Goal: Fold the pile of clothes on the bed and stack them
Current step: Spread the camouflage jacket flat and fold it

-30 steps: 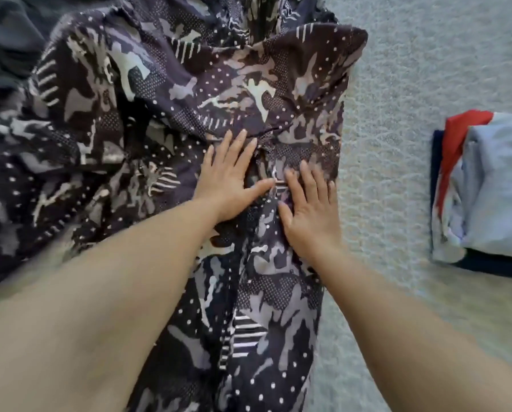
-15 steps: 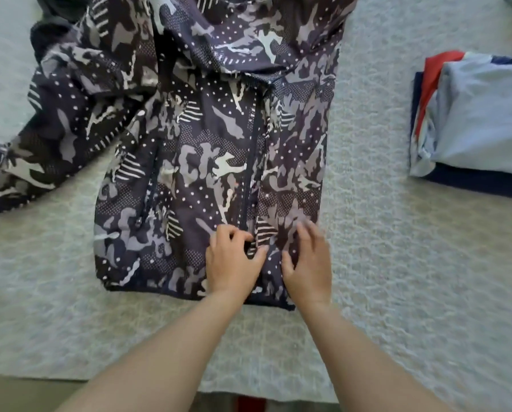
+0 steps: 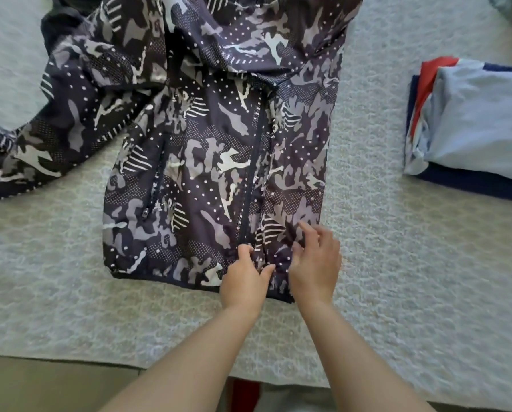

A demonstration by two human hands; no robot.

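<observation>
Down at the near edge of the bed [image 3: 427,292], two bare hands meet at the bottom hem of a camo jacket [image 3: 207,162]. I think the left hand [image 3: 244,281] has its fingers [image 3: 244,251] curled over the bottom end of the zipper [image 3: 253,162], with the thumb pressing in from the side, as if to pin that end so it does not slide. The right hand [image 3: 314,263] sits just beside it at 3 o'clock, its fingers half bent and loose; they touch the cloth, but I cannot tell if they pinch it. My guess is both hands are flattening the front so the jacket can be folded neatly. The jacket lies face up in the middle of the bed, zipper shut and running toward 12 o'clock. One sleeve [image 3: 40,144] is flung out toward 9 o'clock and looks bunched, so it likely needs tucking in next. Off at 3 o'clock, well apart from the jacket, sits a stack of folded clothes [image 3: 480,123] in blue, red and navy. That is probably where the jacket goes once it is folded.
</observation>
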